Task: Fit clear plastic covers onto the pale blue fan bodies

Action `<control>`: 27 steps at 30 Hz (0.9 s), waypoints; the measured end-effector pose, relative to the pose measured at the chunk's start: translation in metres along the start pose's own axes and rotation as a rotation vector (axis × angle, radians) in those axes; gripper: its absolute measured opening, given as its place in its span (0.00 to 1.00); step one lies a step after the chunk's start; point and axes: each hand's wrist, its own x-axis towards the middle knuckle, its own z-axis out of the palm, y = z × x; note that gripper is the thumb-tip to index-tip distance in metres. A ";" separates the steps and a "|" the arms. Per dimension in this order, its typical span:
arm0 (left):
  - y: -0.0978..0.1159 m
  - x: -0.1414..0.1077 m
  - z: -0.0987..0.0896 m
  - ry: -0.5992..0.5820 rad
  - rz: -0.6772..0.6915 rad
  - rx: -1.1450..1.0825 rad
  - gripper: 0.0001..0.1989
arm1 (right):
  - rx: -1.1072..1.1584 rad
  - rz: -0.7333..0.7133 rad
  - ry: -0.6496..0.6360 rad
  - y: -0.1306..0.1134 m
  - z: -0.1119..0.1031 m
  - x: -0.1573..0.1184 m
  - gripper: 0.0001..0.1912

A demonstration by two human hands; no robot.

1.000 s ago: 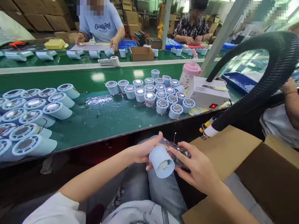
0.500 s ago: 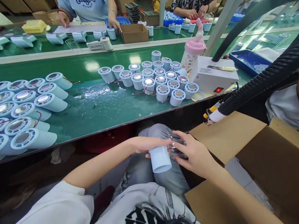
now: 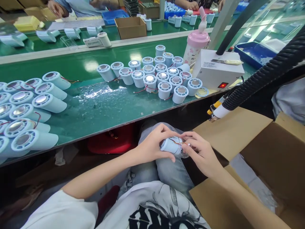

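Over my lap, my left hand [image 3: 156, 143] curls its thumb and fingers round a pale blue plastic cylinder [image 3: 169, 146], which lies tilted on its side. Thin red, dark and yellow wires [image 3: 176, 142] run along the cylinder to a small white connector [image 3: 189, 144] by my right fingertips. My right hand [image 3: 202, 151] is closed at the cylinder's right end, round a clear shiny plastic piece [image 3: 185, 155]. Its fingers partly hide that piece, so I cannot tell how far the two parts are joined.
Blue motor housings with wires [image 3: 150, 81] stand on the green bench [image 3: 105, 109], with more at left [image 3: 35, 140]. A pink-lidded bottle [image 3: 196, 44], a white box with a red switch [image 3: 216, 70], a black hose [image 3: 257, 76] and an open carton [image 3: 269, 159] are at right. Co-workers' hands [image 3: 57, 9] show beyond.
The blue cylinder has turned from its opening facing down toward me to lying sideways. My left hand has shifted from over its top to round its left side. My right hand stays beside it.
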 end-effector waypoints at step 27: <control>0.009 -0.008 0.008 -0.160 -0.242 -0.554 0.42 | 0.095 -0.074 -0.101 0.013 -0.024 -0.025 0.22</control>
